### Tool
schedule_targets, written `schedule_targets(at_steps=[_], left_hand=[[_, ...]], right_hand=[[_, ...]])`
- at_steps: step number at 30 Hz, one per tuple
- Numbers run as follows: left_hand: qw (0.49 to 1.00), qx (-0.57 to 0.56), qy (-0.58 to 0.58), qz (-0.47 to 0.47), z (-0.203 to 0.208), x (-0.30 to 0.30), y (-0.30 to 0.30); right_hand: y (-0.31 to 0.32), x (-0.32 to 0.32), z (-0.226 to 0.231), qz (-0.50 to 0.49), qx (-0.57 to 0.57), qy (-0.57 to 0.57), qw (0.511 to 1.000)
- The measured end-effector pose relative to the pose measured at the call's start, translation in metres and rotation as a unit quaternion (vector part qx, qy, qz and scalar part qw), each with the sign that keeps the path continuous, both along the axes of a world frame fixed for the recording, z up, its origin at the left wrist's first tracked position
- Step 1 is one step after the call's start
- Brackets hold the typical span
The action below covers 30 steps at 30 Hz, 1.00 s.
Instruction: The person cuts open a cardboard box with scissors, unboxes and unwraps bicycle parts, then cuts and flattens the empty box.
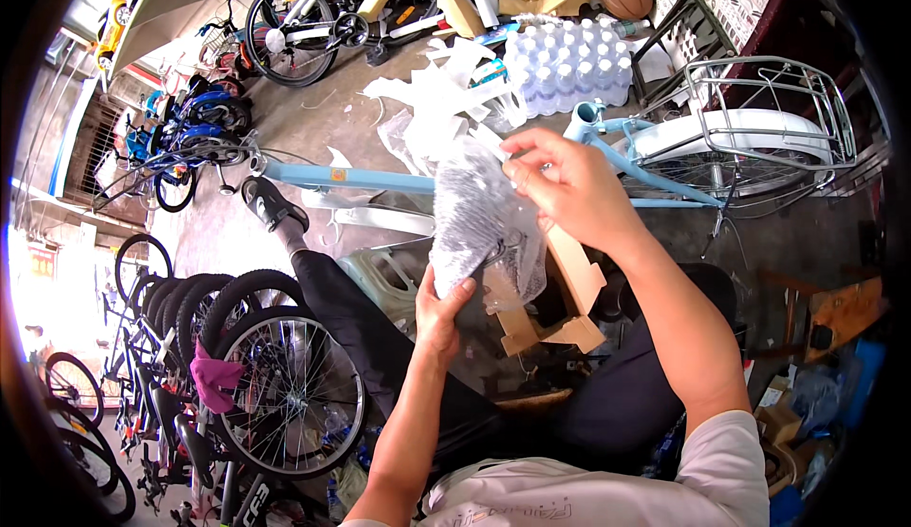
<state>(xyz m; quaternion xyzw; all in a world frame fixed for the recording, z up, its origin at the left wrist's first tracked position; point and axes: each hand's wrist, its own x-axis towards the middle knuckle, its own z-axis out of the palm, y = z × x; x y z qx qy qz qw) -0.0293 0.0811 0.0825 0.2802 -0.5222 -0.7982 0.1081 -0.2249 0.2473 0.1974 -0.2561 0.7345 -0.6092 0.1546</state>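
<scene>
Before me is a package wrapped in clear plastic point(465, 214), with dark contents I cannot make out. My left hand point(442, 316) grips its lower end, the thumb lying over the plastic. At its upper right, my right hand point(569, 185) has thumb and fingers closed in a pinch at the edge of the plastic wrapping, close to a whitish strip. Behind the package, a light blue bicycle frame point(380, 179) stretches across from left to right. Below the package sits an open cardboard box point(574, 290), partly hidden by the plastic.
White wrapping scraps point(436, 95) lie beyond the package, next to a pack of water bottles point(569, 64). A rear rack point(759, 114) is at the right. Several bicycle wheels point(294, 394) crowd the lower left. A green plastic stool point(380, 276) is near my leg.
</scene>
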Motion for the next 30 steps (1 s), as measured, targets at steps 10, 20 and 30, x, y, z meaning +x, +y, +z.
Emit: schedule_targets(at_steps=[10,20,30], left_hand=[[0.962,0.265,0.056,0.028,0.006,0.035,-0.013],[0.886,0.438,0.140,-0.053,-0.005,0.059,-0.007],[0.917,0.382,0.110,-0.039,-0.006,0.066,-0.014]], right_hand=[[0.005,0.004,-0.021,0.091,0.111,0.178,0.974],[-0.009,0.005,-0.041,0.083,0.291,0.212,0.929],[-0.045,0.041,-0.054,0.061,-0.243,-0.433,0.866]])
